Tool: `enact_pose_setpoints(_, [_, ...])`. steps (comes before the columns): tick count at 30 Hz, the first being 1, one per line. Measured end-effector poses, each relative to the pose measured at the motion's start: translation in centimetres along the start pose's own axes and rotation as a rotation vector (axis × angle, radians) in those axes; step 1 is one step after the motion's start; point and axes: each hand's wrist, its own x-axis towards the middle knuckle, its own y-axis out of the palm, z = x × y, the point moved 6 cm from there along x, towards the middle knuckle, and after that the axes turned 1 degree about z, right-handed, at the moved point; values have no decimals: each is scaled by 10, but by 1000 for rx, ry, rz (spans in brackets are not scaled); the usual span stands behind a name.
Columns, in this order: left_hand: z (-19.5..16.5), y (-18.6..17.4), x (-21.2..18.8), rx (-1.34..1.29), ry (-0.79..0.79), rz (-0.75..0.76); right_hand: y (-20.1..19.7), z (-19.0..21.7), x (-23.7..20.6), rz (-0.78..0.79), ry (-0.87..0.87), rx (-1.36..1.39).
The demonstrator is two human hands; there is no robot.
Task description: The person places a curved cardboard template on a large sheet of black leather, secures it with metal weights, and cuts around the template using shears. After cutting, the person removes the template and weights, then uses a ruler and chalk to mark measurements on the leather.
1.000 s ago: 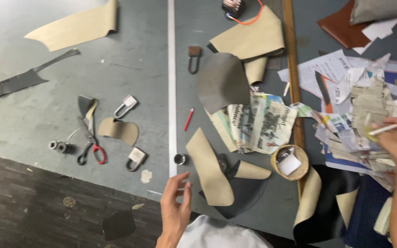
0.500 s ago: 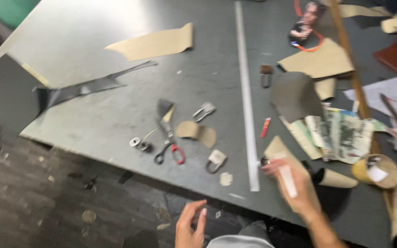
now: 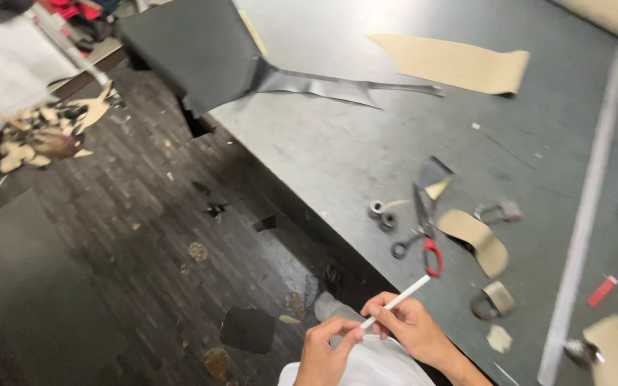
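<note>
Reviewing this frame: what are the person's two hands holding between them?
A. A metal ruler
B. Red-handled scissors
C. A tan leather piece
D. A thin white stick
D: the left hand and right hand both grip a thin white stick, while the red-handled scissors lie untouched on the table.

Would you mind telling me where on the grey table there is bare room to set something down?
The widest bare patch of the table lies between the long dark strip and the scissors. Another lies between the tan sheet and the long pale bar. It is crowded around the scissors, small metal rings and curved tan piece, near both hands holding the white stick.
</note>
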Motion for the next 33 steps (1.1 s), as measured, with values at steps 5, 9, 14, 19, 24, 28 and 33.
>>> enact_pose_setpoints(5, [22, -63, 56, -5, -133, -59, 27, 26, 88, 169, 37, -14])
enact_pose_setpoints(9, [5, -119, 118, 70, -147, -122, 45, 65, 167, 274, 109, -25])
enact_pose_setpoints(14, [-53, -176, 221, 114, 29, -141, 48, 154, 257, 397, 28, 13])
enact_pose_setpoints(19, [-111, -220, 301, 460, 452, -154, 46, 220, 337, 424, -46, -26])
enact_pose_setpoints(24, [-95, -251, 382, 237, 223, -163, 23, 258, 402, 206, -80, -44])
enact_pose_setpoints(28, [-67, -293, 449, 330, 109, -120, -15, 278, 456, -241, -229, -242])
enact_pose_setpoints(33, [-67, -401, 559, 498, 420, -264, -27, 296, 513, -558, -181, -542])
